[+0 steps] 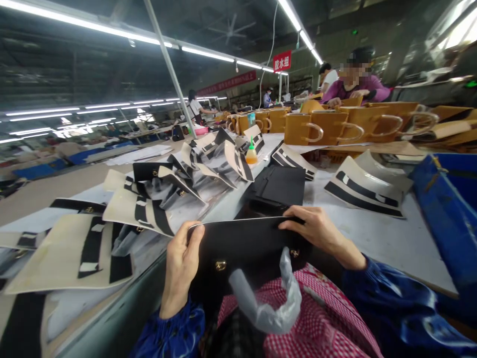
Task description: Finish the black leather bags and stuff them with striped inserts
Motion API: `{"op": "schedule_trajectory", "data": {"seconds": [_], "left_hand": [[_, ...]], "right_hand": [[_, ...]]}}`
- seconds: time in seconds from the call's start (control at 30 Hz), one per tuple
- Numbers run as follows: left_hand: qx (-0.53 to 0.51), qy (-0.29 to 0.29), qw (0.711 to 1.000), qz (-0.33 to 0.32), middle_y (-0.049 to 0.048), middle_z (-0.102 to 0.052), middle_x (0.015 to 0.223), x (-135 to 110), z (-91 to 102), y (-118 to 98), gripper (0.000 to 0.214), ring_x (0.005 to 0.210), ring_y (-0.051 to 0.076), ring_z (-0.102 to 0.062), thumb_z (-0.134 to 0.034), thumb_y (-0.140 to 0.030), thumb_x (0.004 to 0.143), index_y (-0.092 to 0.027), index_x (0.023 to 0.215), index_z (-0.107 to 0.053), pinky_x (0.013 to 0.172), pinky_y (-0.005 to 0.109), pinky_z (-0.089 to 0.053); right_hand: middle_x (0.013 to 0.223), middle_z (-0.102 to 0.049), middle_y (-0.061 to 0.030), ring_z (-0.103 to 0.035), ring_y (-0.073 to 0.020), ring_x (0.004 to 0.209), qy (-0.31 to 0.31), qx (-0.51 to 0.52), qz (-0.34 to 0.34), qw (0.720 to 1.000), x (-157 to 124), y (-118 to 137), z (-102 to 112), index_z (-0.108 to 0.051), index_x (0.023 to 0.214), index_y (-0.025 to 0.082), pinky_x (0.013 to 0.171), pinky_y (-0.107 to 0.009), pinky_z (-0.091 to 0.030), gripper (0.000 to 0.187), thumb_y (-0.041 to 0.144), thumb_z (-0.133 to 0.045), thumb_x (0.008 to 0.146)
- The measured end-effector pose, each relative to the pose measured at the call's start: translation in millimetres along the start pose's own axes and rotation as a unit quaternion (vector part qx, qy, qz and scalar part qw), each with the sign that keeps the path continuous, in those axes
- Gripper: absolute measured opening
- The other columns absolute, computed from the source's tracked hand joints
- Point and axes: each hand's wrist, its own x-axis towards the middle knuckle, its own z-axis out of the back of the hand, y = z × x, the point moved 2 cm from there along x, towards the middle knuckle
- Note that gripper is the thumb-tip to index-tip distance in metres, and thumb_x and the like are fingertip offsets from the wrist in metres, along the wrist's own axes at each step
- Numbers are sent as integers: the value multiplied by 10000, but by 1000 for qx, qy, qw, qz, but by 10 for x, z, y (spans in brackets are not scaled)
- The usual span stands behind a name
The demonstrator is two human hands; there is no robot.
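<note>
A black bag panel with gold-coloured fittings is held up in front of my body. My left hand grips its left end, thumb on the near face. At its top right edge, my right hand has its fingers over the panel, the thumb mostly hidden. From the fittings hangs a curved handle wrapped in clear plastic, over my red checked apron. Just beyond the panel lies a stack of flat black pieces on the table.
Several cream-backed panels with black strips spread over the table to the left. A glue bottle with a green tip stands among them. Tan bags line the back. A blue bin is at right. A person in purple works across the table.
</note>
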Motion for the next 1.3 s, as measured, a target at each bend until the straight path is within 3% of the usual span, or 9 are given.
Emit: {"op": "schedule_trajectory", "data": {"seconds": [0.13,0.23,0.33,0.53,0.77,0.93,1.07,1.23,1.3], "left_hand": [[11,19,1000,-5,-51,-514,675,21,-27,35,261,649,119,-488,-549,-407,941,-203,780,-576,622,209,-384],[22,29,999,-12,-58,-447,631,12,-111,-3,298,597,110,-441,-521,-399,956,-200,733,-528,584,218,-351],[31,56,998,-20,-61,-412,591,-8,-242,-71,330,554,110,-419,-504,-417,958,-201,709,-509,558,227,-336],[25,56,998,-15,-35,-555,685,-5,-406,-82,243,628,130,-517,-516,-412,943,-200,852,-592,609,225,-391],[103,52,993,-18,-41,-490,567,-28,-348,-40,359,531,128,-451,-511,-491,892,-213,667,-536,565,245,-366],[181,24,983,22,-2,-582,599,73,-218,98,301,589,192,-533,-523,-477,833,-235,660,-570,589,297,-399],[139,39,989,31,4,-569,562,63,-367,65,333,570,209,-527,-510,-497,837,-238,645,-592,559,312,-401],[-67,105,992,32,-16,-539,507,48,-693,-142,426,542,166,-538,-585,-553,855,-201,615,-577,523,257,-405],[-240,139,955,103,12,-648,563,95,-746,-176,443,583,184,-629,-558,-591,881,-166,846,-680,553,256,-465]], "right_hand": [[532,-612,-12,-554,-118,442,27,-58,-27,998,-29,-144,-40,-607,663,188,455,-243,-363,606,596,-316,1002],[651,-683,-46,-628,-147,537,65,-87,19,994,48,-19,-114,-653,797,184,480,-252,-375,613,599,-256,1010],[825,-735,-81,-682,-164,663,83,-31,60,994,151,170,-206,-658,979,174,553,-251,-435,590,642,-297,981],[746,-697,-40,-621,-127,596,129,104,2,986,220,289,-315,-669,930,184,563,-231,-441,506,604,-393,983],[707,-660,-16,-576,-101,593,182,106,-26,977,146,248,-223,-685,895,163,572,-207,-401,371,440,-468,1013],[722,-660,-6,-553,-93,593,187,68,-42,979,-66,70,20,-699,934,172,585,-201,-410,316,429,-524,990],[665,-625,-7,-496,-89,532,179,59,-34,981,-224,38,289,-696,914,152,545,-216,-389,442,491,-430,1014],[644,-651,-20,-560,-113,512,131,-14,-36,991,-461,36,881,-683,858,184,533,-242,-429,489,529,-374,1016],[721,-701,-38,-618,-129,569,48,-82,-38,995,-608,-63,1200,-682,867,227,557,-243,-480,428,526,-409,1005]]}}
